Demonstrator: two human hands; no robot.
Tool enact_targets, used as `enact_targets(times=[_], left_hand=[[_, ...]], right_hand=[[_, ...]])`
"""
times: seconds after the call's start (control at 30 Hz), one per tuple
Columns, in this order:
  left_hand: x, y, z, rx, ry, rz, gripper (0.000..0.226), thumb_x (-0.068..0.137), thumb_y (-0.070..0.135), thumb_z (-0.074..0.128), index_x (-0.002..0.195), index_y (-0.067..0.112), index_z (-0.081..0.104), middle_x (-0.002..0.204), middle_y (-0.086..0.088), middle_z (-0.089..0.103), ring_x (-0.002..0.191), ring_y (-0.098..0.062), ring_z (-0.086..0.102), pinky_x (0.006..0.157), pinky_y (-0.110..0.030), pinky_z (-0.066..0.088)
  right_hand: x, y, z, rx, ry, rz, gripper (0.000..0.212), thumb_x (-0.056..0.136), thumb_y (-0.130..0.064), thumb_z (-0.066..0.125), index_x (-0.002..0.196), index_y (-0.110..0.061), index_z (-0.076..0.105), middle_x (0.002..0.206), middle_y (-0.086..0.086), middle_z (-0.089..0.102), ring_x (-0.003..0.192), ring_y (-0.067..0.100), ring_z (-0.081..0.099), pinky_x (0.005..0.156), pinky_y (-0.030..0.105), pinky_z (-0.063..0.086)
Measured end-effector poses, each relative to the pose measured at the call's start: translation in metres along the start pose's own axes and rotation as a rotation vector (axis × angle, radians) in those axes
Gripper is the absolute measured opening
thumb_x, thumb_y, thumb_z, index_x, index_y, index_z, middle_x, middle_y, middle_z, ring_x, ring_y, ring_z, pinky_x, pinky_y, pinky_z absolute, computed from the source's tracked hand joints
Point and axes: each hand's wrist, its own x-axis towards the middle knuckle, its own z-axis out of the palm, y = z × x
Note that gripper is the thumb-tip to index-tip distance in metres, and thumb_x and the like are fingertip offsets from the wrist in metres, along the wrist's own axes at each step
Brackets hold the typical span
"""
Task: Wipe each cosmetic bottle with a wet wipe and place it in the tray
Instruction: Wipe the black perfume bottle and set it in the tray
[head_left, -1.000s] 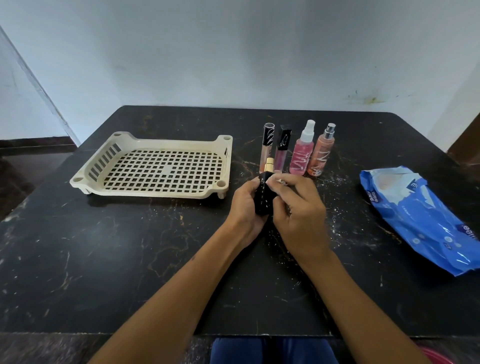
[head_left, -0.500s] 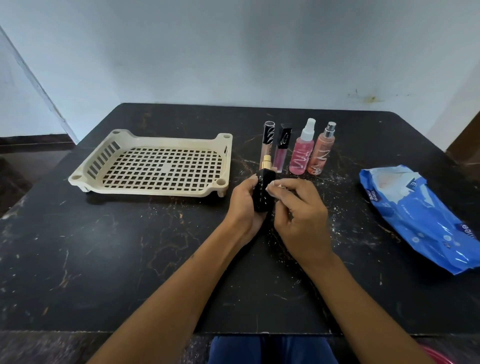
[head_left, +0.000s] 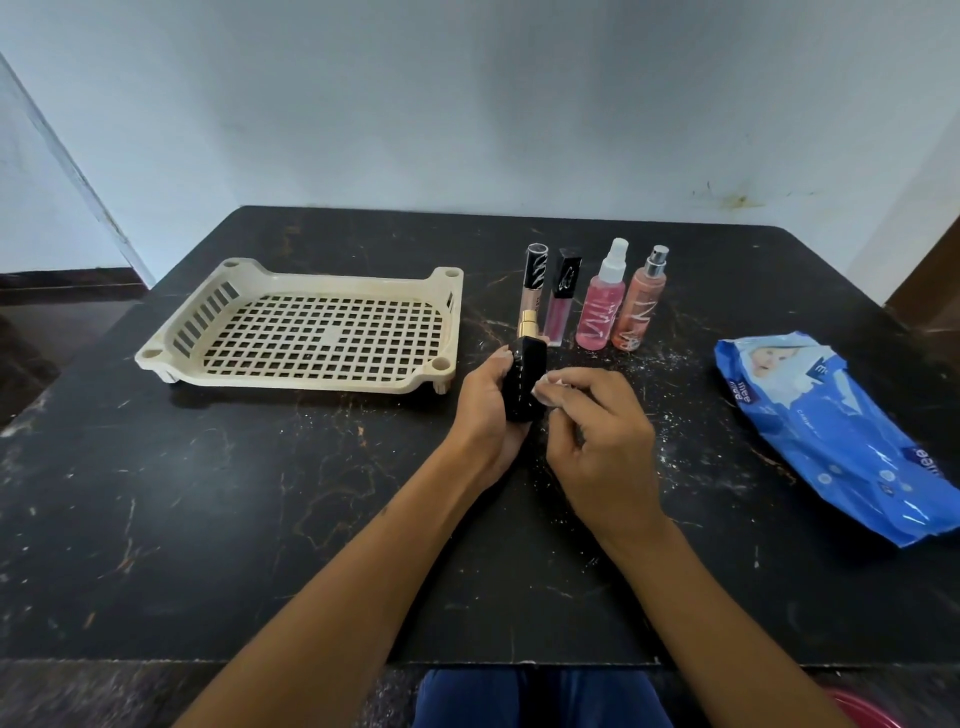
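Black bottle upright in left hand; right hand pinches wipe against it.

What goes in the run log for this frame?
step: wiping | left hand: holds black bottle | right hand: wipe | tray: empty

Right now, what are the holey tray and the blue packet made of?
The tray looks like hard plastic, cream and matte: it has a moulded grid floor, slotted walls and thick round corner posts. The blue packet looks like thin, glossy plastic film, since it is crinkled and catches shiny highlights. From one picture, both are likely rather than certain.
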Motion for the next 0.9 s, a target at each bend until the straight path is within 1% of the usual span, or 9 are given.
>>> enact_targets(times=[0.13,0.23,0.3,0.4,0.47,0.57,0.63,0.77,0.9], left_hand=[[-0.001,0.0,0.001,-0.034,0.005,-0.012,0.026,0.095,0.014,0.03,0.086,0.007,0.054,0.071,-0.007,0.052,0.066,-0.016,0.052,0.067,-0.026,0.044],[0.0,0.0,0.001,-0.058,0.023,-0.033,0.027,0.096,0.016,0.031,0.085,0.007,0.053,0.071,-0.008,0.053,0.064,-0.016,0.054,0.067,-0.026,0.046],[0.0,0.0,0.001,-0.057,0.023,-0.028,0.027,0.096,0.015,0.031,0.085,0.007,0.054,0.072,-0.009,0.056,0.067,-0.017,0.056,0.069,-0.027,0.047],[-0.001,0.0,0.001,-0.082,0.023,-0.033,0.033,0.097,0.018,0.03,0.088,0.006,0.058,0.073,-0.008,0.061,0.069,-0.016,0.06,0.069,-0.025,0.05],[-0.001,0.002,0.001,-0.124,0.029,-0.057,0.036,0.098,0.02,0.029,0.089,0.004,0.06,0.075,-0.009,0.064,0.07,-0.016,0.062,0.07,-0.025,0.051],[0.003,0.005,0.002,-0.143,0.054,-0.063,0.037,0.098,0.019,0.028,0.094,0.003,0.061,0.083,-0.012,0.063,0.078,-0.019,0.06,0.078,-0.028,0.048],[0.004,0.005,0.003,-0.123,0.07,-0.058,0.037,0.098,0.019,0.028,0.096,0.004,0.061,0.086,-0.012,0.062,0.079,-0.019,0.06,0.078,-0.028,0.047],[0.003,0.005,0.004,-0.104,0.045,-0.061,0.037,0.098,0.019,0.028,0.096,0.002,0.061,0.086,-0.013,0.061,0.079,-0.02,0.059,0.08,-0.03,0.047],[0.005,0.004,0.0,-0.088,0.015,-0.033,0.035,0.096,0.016,0.026,0.113,0.002,0.053,0.088,-0.014,0.057,0.077,-0.02,0.056,0.076,-0.029,0.047]], right_hand=[[0.0,-0.002,0.002,0.011,-0.024,-0.033,0.027,0.084,0.0,0.05,0.098,0.004,0.073,0.098,0.013,0.068,0.09,0.024,0.063,0.083,0.026,0.051],[0.0,-0.002,0.003,0.05,-0.014,-0.024,0.028,0.083,0.0,0.049,0.098,0.003,0.073,0.098,0.012,0.068,0.091,0.023,0.063,0.084,0.024,0.051],[0.001,-0.001,0.004,0.052,-0.01,-0.007,0.029,0.084,-0.001,0.048,0.1,0.002,0.073,0.099,0.011,0.068,0.093,0.022,0.062,0.087,0.021,0.049],[0.005,0.0,0.007,0.055,-0.028,-0.013,0.031,0.085,-0.002,0.047,0.102,0.003,0.072,0.101,0.011,0.067,0.096,0.022,0.061,0.089,0.021,0.048],[0.009,0.005,0.009,0.056,-0.06,-0.054,0.031,0.085,-0.001,0.047,0.104,0.004,0.071,0.103,0.013,0.067,0.098,0.024,0.061,0.091,0.024,0.049],[0.016,0.015,0.013,0.05,-0.097,-0.141,0.031,0.084,0.001,0.048,0.104,0.005,0.071,0.104,0.015,0.066,0.1,0.026,0.061,0.094,0.025,0.048],[0.02,0.02,0.015,0.061,-0.085,-0.158,0.031,0.084,0.002,0.048,0.103,0.004,0.072,0.103,0.015,0.067,0.098,0.027,0.063,0.093,0.026,0.049],[0.02,0.022,0.015,0.078,-0.03,-0.182,0.029,0.084,0.0,0.048,0.098,0.003,0.074,0.097,0.014,0.069,0.092,0.024,0.064,0.088,0.025,0.051],[0.016,0.024,0.013,0.111,-0.002,-0.199,0.025,0.084,0.001,0.051,0.089,0.002,0.075,0.089,0.012,0.069,0.084,0.022,0.065,0.077,0.03,0.054]])
